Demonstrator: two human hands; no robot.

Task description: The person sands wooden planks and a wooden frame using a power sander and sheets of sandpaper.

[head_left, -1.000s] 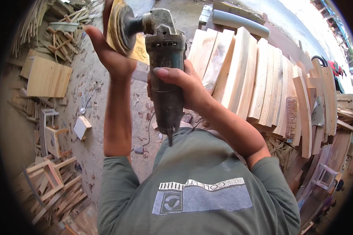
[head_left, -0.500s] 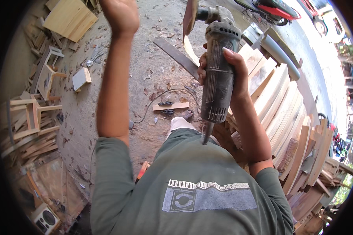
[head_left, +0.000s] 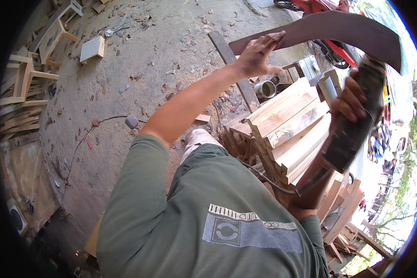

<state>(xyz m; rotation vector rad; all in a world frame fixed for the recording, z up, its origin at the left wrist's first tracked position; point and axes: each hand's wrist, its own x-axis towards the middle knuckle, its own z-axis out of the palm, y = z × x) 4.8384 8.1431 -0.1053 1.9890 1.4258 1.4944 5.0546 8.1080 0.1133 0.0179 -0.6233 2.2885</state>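
Observation:
In my right hand (head_left: 349,103) is a dark angle grinder (head_left: 354,127), its fingers wrapped round the body and its cord trailing from the lower end. The grinder's head meets the right part of a curved dark-brown piece (head_left: 329,28) that looks like wood. How that piece is supported, I cannot make out. My left hand (head_left: 257,56) reaches across to the piece's left end, with fingers stretched out along its lower edge. Whether those fingertips press on it is unclear. Below the left hand, a dark narrow board (head_left: 236,69) slants down to a stack of pale planks (head_left: 287,120).
A metal can (head_left: 265,89) stands beside the plank stack. Power cord (head_left: 81,150) and a grey block (head_left: 131,122) lie on the leaf-strewn floor. Wooden stool frames (head_left: 25,83) and a small white-topped stool (head_left: 92,49) are at left. A red motorbike (head_left: 336,53) stands behind.
The view has turned to the right. My right hand has swung the grinder rightward, and my left hand has come across from the upper left to the curved piece.

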